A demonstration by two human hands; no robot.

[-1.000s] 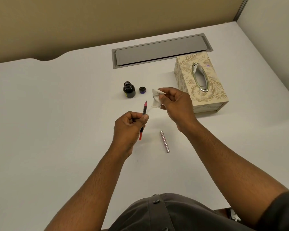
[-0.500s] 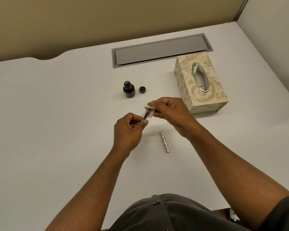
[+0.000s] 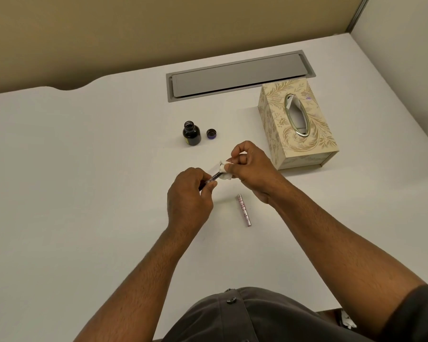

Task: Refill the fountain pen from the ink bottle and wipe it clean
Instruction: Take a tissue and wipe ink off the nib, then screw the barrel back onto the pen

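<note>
**Bare forearms, dark grey buttoned shirt**

Both forearms are bare from wrist to above the elbow, with fine hair along them. The left hand (image 3: 189, 193) and right hand (image 3: 251, 166), near the middle of the frame, wear no rings, watch or gloves. A short dark grey sleeve (image 3: 415, 314) covers the upper right arm at the lower right corner. At the bottom centre, the front of a dark grey shirt (image 3: 245, 317) shows a stitched placket with small dark buttons (image 3: 230, 300) along it.
</note>
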